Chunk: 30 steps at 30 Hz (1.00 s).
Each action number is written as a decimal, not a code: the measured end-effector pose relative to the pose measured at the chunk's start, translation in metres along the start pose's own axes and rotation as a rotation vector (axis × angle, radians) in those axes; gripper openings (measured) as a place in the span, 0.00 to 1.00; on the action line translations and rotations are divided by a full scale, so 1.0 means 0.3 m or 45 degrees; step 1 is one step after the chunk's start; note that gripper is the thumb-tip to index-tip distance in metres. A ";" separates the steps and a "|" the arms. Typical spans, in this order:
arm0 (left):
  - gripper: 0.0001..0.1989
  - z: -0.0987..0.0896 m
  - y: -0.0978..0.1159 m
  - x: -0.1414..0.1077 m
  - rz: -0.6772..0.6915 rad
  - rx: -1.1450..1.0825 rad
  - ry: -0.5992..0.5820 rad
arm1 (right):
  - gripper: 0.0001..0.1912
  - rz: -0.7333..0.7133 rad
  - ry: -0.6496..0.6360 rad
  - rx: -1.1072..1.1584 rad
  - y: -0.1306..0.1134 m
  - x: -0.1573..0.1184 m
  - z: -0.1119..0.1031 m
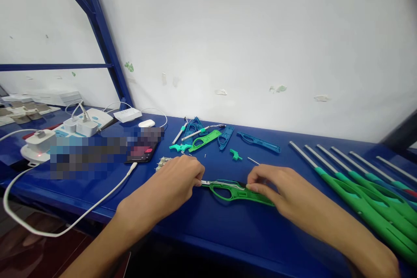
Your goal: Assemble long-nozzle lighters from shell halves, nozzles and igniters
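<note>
A green half casing of a long-nosed lighter (pixel 256 197) lies near the front of the blue table, its hollow side facing up with a thin wire along it. My left hand (pixel 182 176) is closed around the lighter's metal tube (pixel 205 182) at the casing's left end; most of the tube is hidden under the fingers. At the casing's right part, my right hand (pixel 273 184) pinches with thumb and forefinger; a small dark part shows beside the fingertips. Just beyond sit a teal trigger piece (pixel 235 154) and a thin metal rod (pixel 253 161).
Several finished-looking green lighters (pixel 358 195) lie at the right. Blue half casings (pixel 259 142), another green casing (pixel 205 140) and metal tubes (pixel 180 131) are at the back. On the left are a phone (pixel 141 151), its white cable (pixel 110 193) and a power strip (pixel 35 152).
</note>
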State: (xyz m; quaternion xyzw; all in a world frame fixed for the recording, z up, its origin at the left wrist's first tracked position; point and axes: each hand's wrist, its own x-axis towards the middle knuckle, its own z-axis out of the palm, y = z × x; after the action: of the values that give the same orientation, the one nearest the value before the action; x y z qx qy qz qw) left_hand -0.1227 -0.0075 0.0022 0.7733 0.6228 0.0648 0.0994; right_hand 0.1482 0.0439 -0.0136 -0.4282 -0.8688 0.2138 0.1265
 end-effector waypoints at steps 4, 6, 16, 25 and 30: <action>0.14 -0.003 0.004 -0.002 0.009 -0.006 0.008 | 0.12 0.012 -0.014 0.029 -0.014 -0.008 0.000; 0.14 -0.005 0.006 -0.005 0.013 -0.009 0.007 | 0.14 0.022 -0.022 0.049 -0.023 -0.011 0.000; 0.14 -0.005 0.008 0.001 0.023 -0.007 -0.007 | 0.22 0.045 0.004 0.040 -0.043 -0.025 0.022; 0.13 0.001 -0.004 -0.006 0.022 0.001 0.015 | 0.11 0.070 0.008 0.053 -0.044 -0.011 -0.006; 0.13 -0.001 0.001 -0.005 0.039 0.000 0.014 | 0.08 -0.028 0.005 0.034 -0.021 0.004 0.004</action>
State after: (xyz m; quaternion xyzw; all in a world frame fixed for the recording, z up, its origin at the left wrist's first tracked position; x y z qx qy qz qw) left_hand -0.1228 -0.0089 0.0026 0.7824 0.6115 0.0706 0.0948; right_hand 0.1427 0.0412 -0.0115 -0.4173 -0.8703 0.2231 0.1365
